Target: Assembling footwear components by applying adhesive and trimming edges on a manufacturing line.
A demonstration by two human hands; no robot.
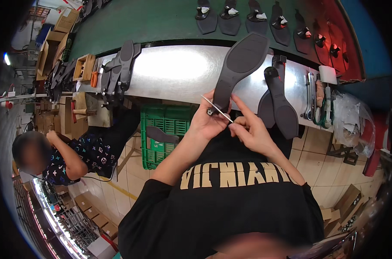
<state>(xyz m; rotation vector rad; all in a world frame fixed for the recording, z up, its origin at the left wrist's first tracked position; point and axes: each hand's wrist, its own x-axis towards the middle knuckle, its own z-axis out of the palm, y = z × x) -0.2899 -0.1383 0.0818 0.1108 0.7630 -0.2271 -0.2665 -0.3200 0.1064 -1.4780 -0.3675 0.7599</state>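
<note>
My left hand is closed round the heel end of a black sandal. Its dark underside faces up and its wide toe end points away over the metal bench edge. In my right hand, the fingers pinch a thin pale rod, which crosses the sandal's heel and lies over my left hand. The forefinger reaches toward the sandal's side. What the rod's far tip touches, I cannot tell. Just right of my hands, more black sandals lie overlapping on the shiny metal bench.
Sandals with white paper line the green surface behind. Scissors and other tools lie at the bench's right end beside a plastic bag. Another sandal pile sits left. A green crate is below; a co-worker sits left.
</note>
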